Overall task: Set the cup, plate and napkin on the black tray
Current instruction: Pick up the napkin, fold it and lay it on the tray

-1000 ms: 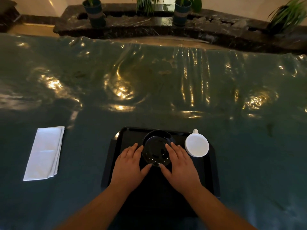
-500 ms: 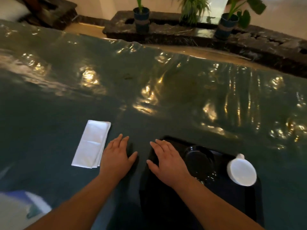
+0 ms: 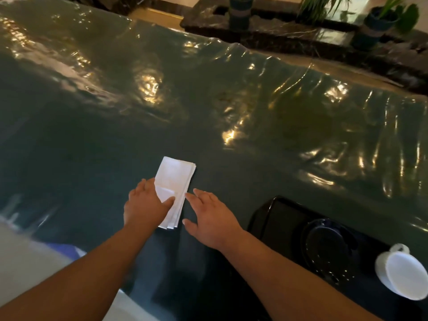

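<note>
A folded white napkin [image 3: 174, 181] lies on the green tablecloth, left of the black tray [image 3: 275, 216]. My left hand [image 3: 144, 205] rests on the napkin's near left part, thumb across it, fingers spread. My right hand [image 3: 209, 216] hovers open just right of the napkin, fingertips near its edge. On the tray sits a dark glossy plate [image 3: 328, 249], and to its right a white cup [image 3: 403, 272] with its handle pointing away from me.
A shiny green plastic-covered cloth [image 3: 208, 100] covers the wide table. Beyond its far edge runs a dark stone ledge [image 3: 289, 31] with potted plants [image 3: 238, 10]. The table's near edge and a pale floor show at lower left.
Both hands left the plate on the tray and moved left to the napkin. The left hand now lies on the napkin. My view swung left, so the tray sits at the lower right.
</note>
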